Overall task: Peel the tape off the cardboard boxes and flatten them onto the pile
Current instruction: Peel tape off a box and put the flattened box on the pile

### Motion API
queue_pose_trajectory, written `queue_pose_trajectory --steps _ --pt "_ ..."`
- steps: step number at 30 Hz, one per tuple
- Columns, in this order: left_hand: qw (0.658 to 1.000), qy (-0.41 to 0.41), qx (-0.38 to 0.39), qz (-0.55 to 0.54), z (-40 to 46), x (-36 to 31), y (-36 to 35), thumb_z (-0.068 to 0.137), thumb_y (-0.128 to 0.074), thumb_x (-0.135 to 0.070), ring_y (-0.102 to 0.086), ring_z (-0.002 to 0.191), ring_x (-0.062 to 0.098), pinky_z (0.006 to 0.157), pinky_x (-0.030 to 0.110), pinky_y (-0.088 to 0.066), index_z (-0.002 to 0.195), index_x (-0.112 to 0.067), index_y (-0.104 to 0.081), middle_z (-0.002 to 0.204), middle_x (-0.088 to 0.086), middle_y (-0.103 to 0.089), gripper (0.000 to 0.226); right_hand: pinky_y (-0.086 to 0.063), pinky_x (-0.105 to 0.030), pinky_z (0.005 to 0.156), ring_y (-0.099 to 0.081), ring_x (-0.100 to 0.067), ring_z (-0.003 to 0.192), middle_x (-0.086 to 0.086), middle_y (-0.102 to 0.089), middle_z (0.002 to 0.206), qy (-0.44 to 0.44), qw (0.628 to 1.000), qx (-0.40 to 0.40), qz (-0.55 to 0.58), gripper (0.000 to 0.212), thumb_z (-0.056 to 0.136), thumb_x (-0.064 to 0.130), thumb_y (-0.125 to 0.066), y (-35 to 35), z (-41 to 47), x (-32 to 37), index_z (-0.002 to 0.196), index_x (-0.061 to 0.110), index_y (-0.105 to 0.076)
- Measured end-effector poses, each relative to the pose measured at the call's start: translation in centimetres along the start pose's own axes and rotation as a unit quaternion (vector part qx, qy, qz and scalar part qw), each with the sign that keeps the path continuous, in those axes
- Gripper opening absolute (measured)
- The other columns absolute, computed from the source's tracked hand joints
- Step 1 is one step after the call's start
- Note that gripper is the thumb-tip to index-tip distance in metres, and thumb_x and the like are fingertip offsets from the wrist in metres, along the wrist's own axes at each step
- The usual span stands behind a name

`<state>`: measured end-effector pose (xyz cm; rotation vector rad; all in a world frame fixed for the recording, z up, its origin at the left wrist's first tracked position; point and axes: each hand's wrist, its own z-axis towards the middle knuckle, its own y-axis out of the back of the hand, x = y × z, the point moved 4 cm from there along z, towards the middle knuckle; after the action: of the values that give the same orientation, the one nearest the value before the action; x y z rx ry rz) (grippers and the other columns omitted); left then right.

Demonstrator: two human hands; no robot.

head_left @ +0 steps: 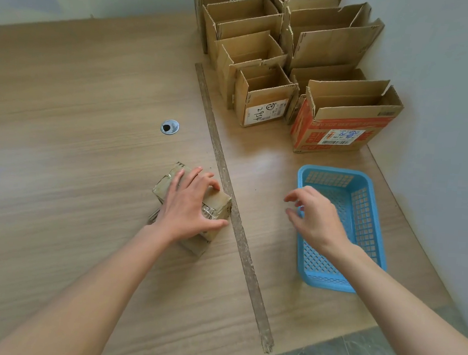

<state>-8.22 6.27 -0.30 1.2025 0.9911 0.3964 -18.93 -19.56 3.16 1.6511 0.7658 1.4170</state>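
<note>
A small, closed brown cardboard box (219, 201) wrapped in clear shiny tape (208, 212) sits near the middle of the pale wood-grain worktop (75, 151), the left hand (190, 207) spread flat on top of it. The right hand (315, 216) hovers, fingers curled and apart, over the near left rim of an empty blue perforated plastic basket (364, 215) by the right edge. Open-topped cardboard boxes (263, 107) crowd the far right corner.
</note>
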Motion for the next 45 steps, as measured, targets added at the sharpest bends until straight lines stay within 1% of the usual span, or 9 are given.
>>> queue_pose_trajectory --steps 3,7,14,17,26,30,36,40,45 --pt "0.999 -0.015 0.043 0.0 0.1 0.2 -0.1 0.051 -0.061 -0.096 -0.009 0.155 0.014 0.126 0.045 0.009 0.127 -0.041 -0.038 0.158 -0.007 -0.035 0.096 -0.051 -0.034 0.09 -0.066 -0.018 0.098 0.002 -0.068 0.112 0.072 0.995 0.031 0.053 0.024 0.091 0.015 -0.07 -2.6 0.3 3.7 0.115 0.016 -0.071" --pt "0.988 -0.082 0.126 0.039 -0.2 1.0 -0.2 0.044 -0.065 -0.093 0.004 0.156 0.014 0.123 0.048 0.014 0.148 -0.036 -0.032 0.167 -0.007 -0.016 0.123 -0.053 -0.035 0.097 -0.065 -0.015 0.108 -0.002 -0.07 0.124 0.04 0.984 0.066 0.163 0.043 0.094 0.028 -0.071 -6.5 1.0 7.3 0.135 0.015 -0.064" --pt "0.993 -0.095 0.072 0.018 -1.5 1.1 0.1 0.051 -0.069 -0.088 -0.016 0.154 0.02 0.124 0.05 0.003 0.153 -0.031 -0.039 0.163 -0.007 -0.031 0.121 -0.057 -0.021 0.09 -0.07 0.004 0.093 0.006 -0.077 0.105 -0.049 0.957 0.009 0.286 0.034 0.083 0.021 -0.083 -8.3 0.8 7.2 0.116 0.017 -0.076" --pt "0.994 -0.087 0.064 0.006 -1.8 0.9 0.2 0.051 -0.077 -0.084 -0.017 0.154 0.019 0.124 0.051 0.002 0.154 -0.029 -0.041 0.163 -0.006 -0.032 0.122 -0.057 -0.025 0.092 -0.071 0.002 0.092 0.007 -0.078 0.102 -0.061 0.952 0.018 0.298 0.026 0.087 0.014 -0.079 -8.3 1.0 6.8 0.112 0.017 -0.077" --pt "0.995 -0.073 0.06 0.042 -2.1 0.2 0.5 0.052 -0.058 -0.094 -0.022 0.153 0.021 0.121 0.048 0.002 0.155 -0.027 -0.04 0.161 -0.005 -0.035 0.125 -0.059 -0.031 0.082 -0.071 0.001 0.078 0.009 -0.078 0.086 -0.067 0.965 -0.017 0.253 0.013 0.079 0.02 -0.085 -7.5 2.0 6.5 0.092 0.02 -0.082" --pt "0.994 -0.076 0.064 0.039 -2.0 0.1 0.4 0.052 -0.065 -0.091 -0.02 0.153 0.021 0.121 0.051 0.003 0.155 -0.027 -0.039 0.161 -0.005 -0.035 0.124 -0.06 -0.03 0.079 -0.071 0.0 0.075 0.01 -0.077 0.081 -0.069 0.966 -0.007 0.251 0.011 0.078 0.021 -0.087 -7.3 2.2 6.3 0.089 0.02 -0.082" --pt "0.995 -0.078 0.049 0.032 -2.0 0.1 0.0 0.053 -0.058 -0.094 -0.019 0.152 0.02 0.121 0.05 0.003 0.154 -0.029 -0.04 0.16 -0.006 -0.037 0.122 -0.051 -0.025 0.078 -0.071 -0.015 0.087 0.0 -0.078 0.094 0.001 0.99 -0.019 0.138 0.01 0.089 0.012 -0.074 -6.7 2.1 7.2 0.097 0.014 -0.08" --pt "0.996 -0.075 0.039 0.031 -2.0 0.2 -0.2 0.053 -0.056 -0.094 -0.021 0.151 0.02 0.121 0.051 0.001 0.153 -0.028 -0.042 0.158 -0.006 -0.039 0.121 -0.051 -0.041 0.079 -0.068 -0.029 0.096 -0.004 -0.074 0.107 0.008 0.998 -0.032 0.052 0.015 0.099 0.019 -0.062 -7.0 1.5 8.0 0.105 0.012 -0.074" --pt "0.997 -0.065 0.031 0.038 -2.0 0.0 -0.4 0.053 -0.055 -0.096 -0.021 0.152 0.02 0.121 0.054 -0.002 0.153 -0.027 -0.042 0.159 -0.005 -0.037 0.122 -0.05 -0.041 0.075 -0.066 -0.03 0.094 -0.002 -0.071 0.108 0.001 0.999 -0.034 0.009 0.018 0.102 0.028 -0.057 -7.0 1.6 8.0 0.105 0.017 -0.07"
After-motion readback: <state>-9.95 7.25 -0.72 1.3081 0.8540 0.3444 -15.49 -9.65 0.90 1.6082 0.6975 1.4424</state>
